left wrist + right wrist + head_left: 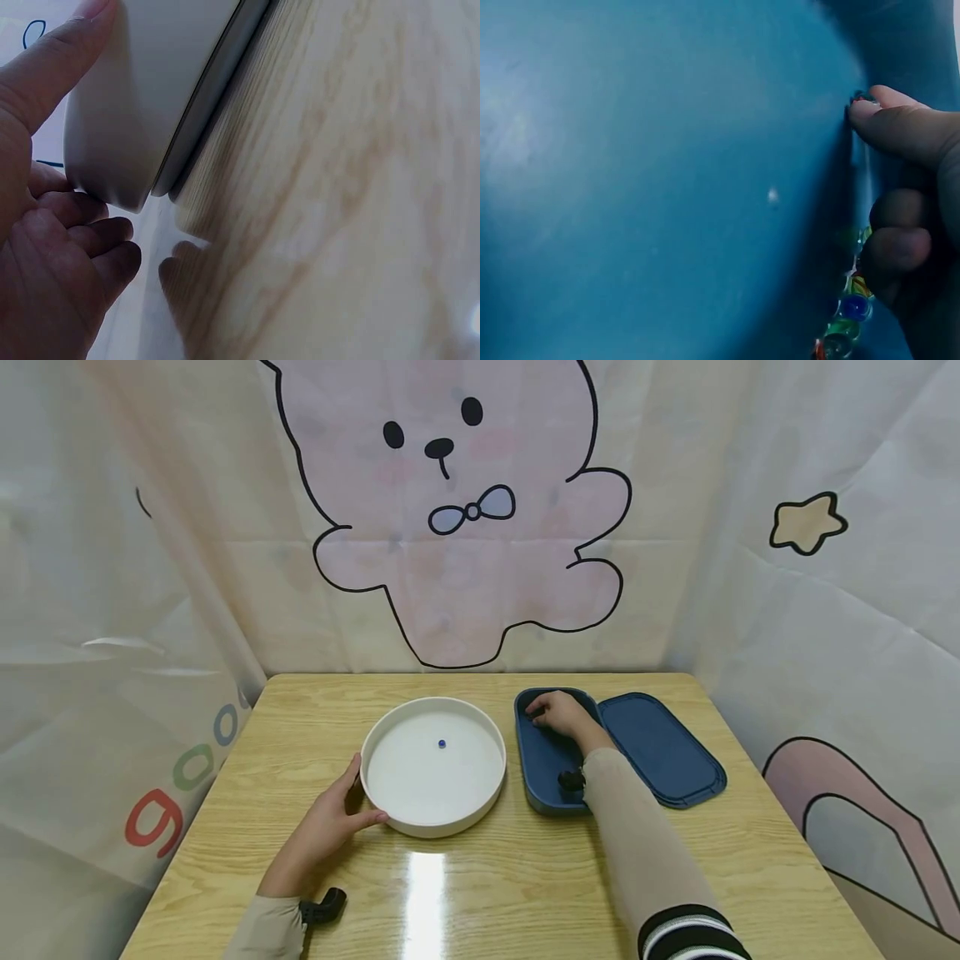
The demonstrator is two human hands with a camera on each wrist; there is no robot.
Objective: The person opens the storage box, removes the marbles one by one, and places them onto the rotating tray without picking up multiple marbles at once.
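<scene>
From the head view I saw both hands at work over a wooden table (517, 893), but only the right wrist view gave away the row of glass marbles (853, 307) lying along the foot of the box wall, green, blue, yellow and reddish, clear and shiny. That same close view showed the right hand (564, 713) pinching a small marble (862, 96) between thumb and forefinger, dark with a fleck of red and mostly covered by the fingertips. The other fingers were curled in, right beside the row. The head view placed that hand inside the deep blue box (543, 760), near its far left corner.

The shallow round white tray (435, 793) stood just left of the box, and a single small blue ball (442, 744) lay on its flat floor, beyond the middle; the head view alone showed it. The left hand (330, 814) rested against the tray's near left side, thumb and fingers spread. The left wrist view caught the tray's smooth, pale outer wall and the glossy wood grain, with the hand mirrored in the surface.

Right of the box, touching or nearly so, lay its matching flat lid (663, 752), rectangular with rounded corners.
</scene>
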